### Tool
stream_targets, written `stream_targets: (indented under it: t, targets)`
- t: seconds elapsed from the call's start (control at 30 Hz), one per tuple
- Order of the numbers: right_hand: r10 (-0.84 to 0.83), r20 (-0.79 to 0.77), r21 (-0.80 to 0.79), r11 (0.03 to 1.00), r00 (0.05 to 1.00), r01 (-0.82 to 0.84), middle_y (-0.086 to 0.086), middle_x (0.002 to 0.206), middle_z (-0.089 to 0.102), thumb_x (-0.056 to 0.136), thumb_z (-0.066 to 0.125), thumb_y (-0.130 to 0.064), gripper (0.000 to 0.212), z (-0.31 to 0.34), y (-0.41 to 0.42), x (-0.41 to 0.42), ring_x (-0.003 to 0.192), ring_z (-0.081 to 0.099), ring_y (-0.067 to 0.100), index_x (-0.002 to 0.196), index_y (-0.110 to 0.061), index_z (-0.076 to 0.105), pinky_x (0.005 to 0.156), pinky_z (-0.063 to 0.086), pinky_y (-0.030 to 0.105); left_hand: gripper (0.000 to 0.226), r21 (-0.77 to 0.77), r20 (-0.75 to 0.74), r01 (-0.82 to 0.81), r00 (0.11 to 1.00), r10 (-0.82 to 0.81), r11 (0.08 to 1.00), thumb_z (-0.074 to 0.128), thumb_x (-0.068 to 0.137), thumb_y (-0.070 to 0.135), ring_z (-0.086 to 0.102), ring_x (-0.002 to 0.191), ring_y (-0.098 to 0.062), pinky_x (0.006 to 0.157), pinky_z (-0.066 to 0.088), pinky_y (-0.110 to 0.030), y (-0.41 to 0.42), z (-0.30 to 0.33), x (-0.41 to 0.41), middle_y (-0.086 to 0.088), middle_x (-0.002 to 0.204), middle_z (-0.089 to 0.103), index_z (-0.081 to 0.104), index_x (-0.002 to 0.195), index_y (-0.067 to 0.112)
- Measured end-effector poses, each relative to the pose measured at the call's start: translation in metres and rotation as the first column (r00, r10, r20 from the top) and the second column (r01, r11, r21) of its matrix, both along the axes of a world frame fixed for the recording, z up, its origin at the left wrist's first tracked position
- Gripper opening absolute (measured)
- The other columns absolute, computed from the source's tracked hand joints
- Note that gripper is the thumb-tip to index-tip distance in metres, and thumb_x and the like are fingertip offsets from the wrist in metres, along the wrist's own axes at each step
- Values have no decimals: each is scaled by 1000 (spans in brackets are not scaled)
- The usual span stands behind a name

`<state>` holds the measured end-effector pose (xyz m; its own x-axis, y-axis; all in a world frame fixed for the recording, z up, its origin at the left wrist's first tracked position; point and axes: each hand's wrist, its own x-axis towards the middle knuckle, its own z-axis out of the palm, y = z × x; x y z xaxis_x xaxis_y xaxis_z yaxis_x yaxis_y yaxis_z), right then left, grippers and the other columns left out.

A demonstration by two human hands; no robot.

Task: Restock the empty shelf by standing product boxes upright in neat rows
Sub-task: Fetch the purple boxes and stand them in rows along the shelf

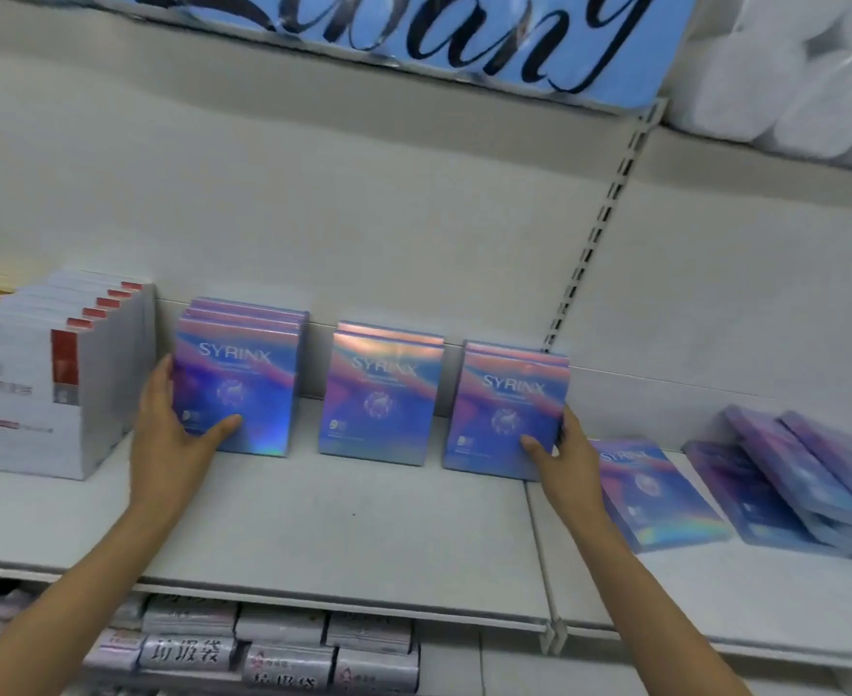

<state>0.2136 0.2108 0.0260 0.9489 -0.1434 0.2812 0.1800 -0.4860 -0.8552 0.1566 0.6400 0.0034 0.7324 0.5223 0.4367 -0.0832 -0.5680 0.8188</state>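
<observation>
Three rows of blue-purple holographic SYRINX boxes stand upright on the white shelf (343,524). My left hand (172,439) grips the left side of the left row (243,379), thumb across the front box's lower face. The middle row (381,394) stands untouched. My right hand (562,459) grips the lower right corner of the right row (506,409), thumb on the front. One more SYRINX box (657,494) lies flat just right of that hand, and a leaning pile of the same boxes (790,484) lies further right.
A row of white boxes with red labels (47,389) stands at the left end of the shelf. Packaged rolls (283,650) fill the shelf below. A blue sign (413,37) hangs above, with white wrapped rolls (790,77) at upper right. A slotted upright (599,223) divides the back panel.
</observation>
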Motion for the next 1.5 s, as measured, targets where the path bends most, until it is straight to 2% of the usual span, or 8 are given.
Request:
stream_targets:
  t: [0.17,0.37,0.5,0.7,0.87,1.03,1.27,1.5]
  targets:
    - [-28,-16,-181,983,999,24,-3,146,50,97,64,-23,61,1,-31,-21,128,51,12,151,-19,36,98,44,19,54,253,228,77,964,-137,964,58,89,17,36,143,-35,121,25,-40,-87,22,-21,-16,149,45,48,141,8]
    - [35,41,-404,915,999,-15,0,148,52,98,61,-17,51,0,-111,-45,135,49,18,146,-19,46,108,33,18,36,129,33,627,771,-636,768,57,93,15,60,119,-10,102,44,-21,-240,24,-40,15,128,62,62,124,32]
    - [32,99,-485,875,995,20,-3,150,48,98,61,-16,47,1,-177,-58,139,43,16,144,-20,50,110,22,7,42,44,-204,772,628,-751,634,62,98,29,48,127,7,108,39,-20,-333,10,-28,33,137,51,51,134,47]
    - [12,367,-668,699,930,254,6,149,48,90,67,-9,56,19,-276,-56,143,35,27,143,-10,50,119,28,35,72,-62,-491,738,564,-664,672,50,96,58,16,153,-17,117,21,-29,-435,7,10,9,158,29,22,155,27]
    - [-81,241,-708,667,967,232,13,145,54,85,79,-27,65,9,-328,-39,135,50,32,140,-3,54,108,44,45,100,-110,-581,647,574,-577,755,55,84,67,15,152,-27,122,16,-37,-484,2,29,-9,163,21,13,159,14]
    - [-21,359,-741,602,933,298,14,135,63,70,87,-3,62,-6,-345,-28,117,67,31,128,-2,65,85,58,42,68,-707,-233,385,665,-710,593,68,93,15,60,115,-14,84,50,-22,-512,17,27,7,134,59,33,150,29]
    - [36,463,-749,551,886,369,13,129,67,62,92,-1,67,-13,-355,-23,113,69,28,125,-2,68,78,60,37,74,-886,-139,150,817,-559,440,64,84,-13,67,101,-28,74,56,-32,-530,31,33,-16,138,59,39,150,11]
    - [41,515,-622,705,856,340,10,130,67,77,83,-8,55,1,-353,-27,111,69,25,129,-5,65,81,59,33,30,-854,-177,271,652,-737,444,64,92,7,75,81,-22,64,58,-29,-536,36,24,-8,102,78,63,122,12]
